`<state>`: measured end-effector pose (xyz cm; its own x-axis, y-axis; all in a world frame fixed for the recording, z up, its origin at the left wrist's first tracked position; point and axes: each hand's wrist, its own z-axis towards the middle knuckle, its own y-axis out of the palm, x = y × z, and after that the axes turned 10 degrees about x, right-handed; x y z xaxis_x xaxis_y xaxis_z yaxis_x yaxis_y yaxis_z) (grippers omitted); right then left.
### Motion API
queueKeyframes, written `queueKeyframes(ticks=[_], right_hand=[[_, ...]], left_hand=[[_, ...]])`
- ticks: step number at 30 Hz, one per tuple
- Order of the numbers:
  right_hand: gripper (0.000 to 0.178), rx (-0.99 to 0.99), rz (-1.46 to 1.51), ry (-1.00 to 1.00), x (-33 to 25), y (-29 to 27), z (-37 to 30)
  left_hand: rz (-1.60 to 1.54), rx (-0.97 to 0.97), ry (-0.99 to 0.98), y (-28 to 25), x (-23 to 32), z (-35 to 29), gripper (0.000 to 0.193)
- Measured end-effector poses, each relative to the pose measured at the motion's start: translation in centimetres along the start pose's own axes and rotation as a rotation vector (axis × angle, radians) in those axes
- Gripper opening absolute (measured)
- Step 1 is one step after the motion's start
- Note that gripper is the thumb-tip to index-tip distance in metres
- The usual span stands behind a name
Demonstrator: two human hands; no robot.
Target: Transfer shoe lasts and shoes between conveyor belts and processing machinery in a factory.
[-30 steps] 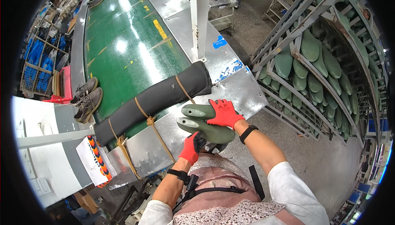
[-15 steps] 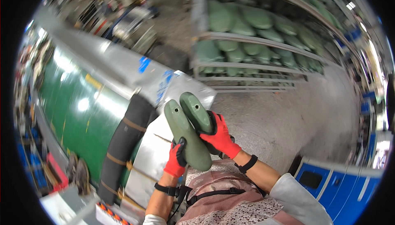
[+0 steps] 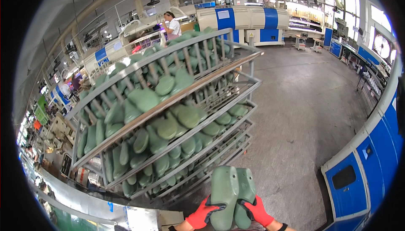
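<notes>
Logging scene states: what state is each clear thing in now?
Left hand: red-gloved, gripping left shoe last
Right hand: red-gloved, gripping right shoe last
Left shoe last: held, holed end up in view
Right shoe last: held close beside it, same way up
Rack: loaded with green lasts
Blue cabinet door: closed

– What covers the left grip (image 3: 204, 213)?
– A red glove (image 3: 197, 219), black along its inner side, with a black band (image 3: 171, 228) just behind it.
– And the right grip (image 3: 257, 212)?
– A matching glove (image 3: 262, 217), red and black, another dark band (image 3: 283, 227) behind.
</notes>
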<state>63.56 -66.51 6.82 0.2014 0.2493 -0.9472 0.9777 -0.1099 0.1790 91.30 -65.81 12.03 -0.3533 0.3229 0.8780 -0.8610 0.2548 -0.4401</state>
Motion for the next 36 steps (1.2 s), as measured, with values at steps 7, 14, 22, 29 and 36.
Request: queueKeyframes(ticks=[7, 14, 22, 29, 36], right_hand=[[0.036, 0.099, -0.129, -0.109, -8.0, -15.3, 11.8], [0.042, 0.146, -0.342, -0.162, -12.2, -27.4, 29.5], [0.037, 0.339, -0.783, -0.125, -18.1, -46.0, 48.6], [0.048, 0.441, -0.279, 0.153, -25.6, -53.7, 67.8], [0.056, -0.033, -0.342, 0.094, -33.3, -50.8, 95.7]], left_hand=[[-0.681, -0.108, -0.442, 6.5, 6.6, 24.1, 0.075], [0.337, -0.317, -0.188, 10.3, 0.4, 42.3, 0.094], [0.671, -0.437, -0.264, 14.1, -12.4, 56.0, 0.091], [0.735, -0.309, -0.468, 18.0, -23.3, 57.5, 0.057], [0.503, -0.032, -1.013, 30.6, -21.3, 61.3, 0.059]])
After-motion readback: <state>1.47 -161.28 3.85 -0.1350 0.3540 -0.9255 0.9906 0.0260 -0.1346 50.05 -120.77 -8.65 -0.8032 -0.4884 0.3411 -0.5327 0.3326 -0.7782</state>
